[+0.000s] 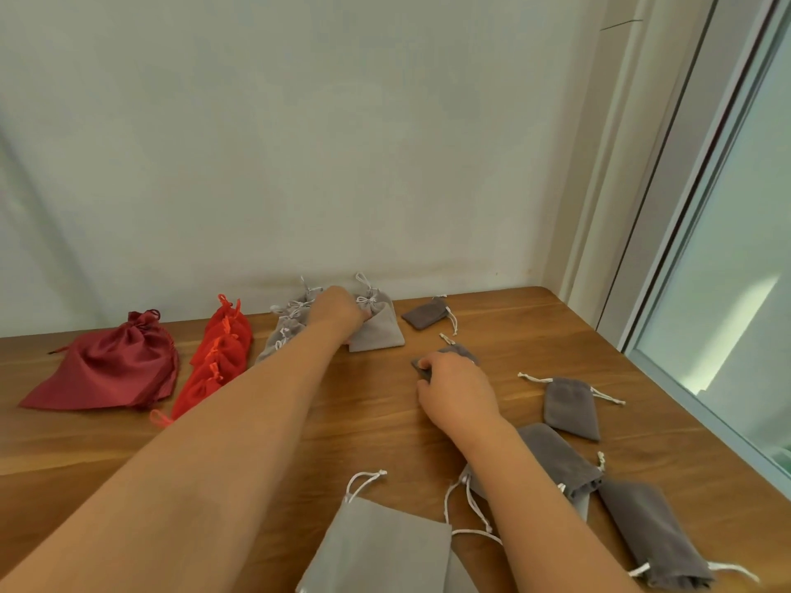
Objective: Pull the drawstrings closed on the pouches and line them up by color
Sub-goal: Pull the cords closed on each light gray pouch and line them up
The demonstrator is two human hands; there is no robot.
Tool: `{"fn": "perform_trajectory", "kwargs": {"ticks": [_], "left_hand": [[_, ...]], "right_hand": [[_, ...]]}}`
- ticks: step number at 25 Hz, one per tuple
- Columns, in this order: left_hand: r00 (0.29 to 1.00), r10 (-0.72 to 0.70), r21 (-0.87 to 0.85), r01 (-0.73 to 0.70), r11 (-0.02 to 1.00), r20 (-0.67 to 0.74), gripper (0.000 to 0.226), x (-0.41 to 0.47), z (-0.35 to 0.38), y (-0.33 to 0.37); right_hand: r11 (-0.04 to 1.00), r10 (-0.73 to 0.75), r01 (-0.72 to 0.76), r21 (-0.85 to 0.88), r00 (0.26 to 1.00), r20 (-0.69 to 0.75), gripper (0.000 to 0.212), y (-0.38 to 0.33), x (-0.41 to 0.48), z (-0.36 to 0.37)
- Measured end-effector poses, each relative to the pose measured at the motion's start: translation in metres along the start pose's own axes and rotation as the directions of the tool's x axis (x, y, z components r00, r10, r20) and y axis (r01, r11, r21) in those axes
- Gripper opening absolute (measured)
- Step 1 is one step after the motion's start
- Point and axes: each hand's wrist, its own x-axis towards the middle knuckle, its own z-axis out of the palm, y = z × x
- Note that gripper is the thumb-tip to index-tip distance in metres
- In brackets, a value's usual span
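Observation:
My left hand (338, 309) reaches to the back of the table and grips a light grey pouch (379, 325) by its cinched neck, beside a row of light grey pouches (284, 331). My right hand (456, 389) holds a small dark grey pouch (460, 352) against the table, fingers curled over it. Left of the grey row lie a line of bright red pouches (220, 353) and a dark red pouch (111, 365). One dark grey pouch (426, 313) lies at the back right. More dark grey pouches (571, 406) (556, 457) (652, 532) lie near right.
A large light grey pouch (379, 545) with a white drawstring lies open at the near edge. The wooden table (364, 425) meets a pale wall behind. A window frame (685, 233) runs along the table's right edge.

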Motion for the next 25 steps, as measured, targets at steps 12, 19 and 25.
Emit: {"fn": "perform_trajectory", "kwargs": {"ticks": [12, 19, 25], "left_hand": [[0.783, 0.054, 0.166, -0.198, 0.966, 0.62, 0.055, -0.157, -0.061, -0.039], [0.751, 0.273, 0.099, -0.409, 0.907, 0.602, 0.031, -0.203, -0.043, -0.057], [0.809, 0.319, -0.259, -0.214, 0.942, 0.493, 0.014, -0.187, -0.046, -0.065]], "right_hand": [[0.999, 0.03, -0.032, 0.035, 0.997, 0.067, 0.047, -0.001, 0.0, 0.003], [0.995, 0.019, -0.017, 0.1, 1.0, -0.011, 0.047, -0.011, -0.02, 0.003], [0.794, -0.09, 0.132, 0.594, 0.991, -0.1, 0.026, -0.025, -0.027, -0.004]]}}
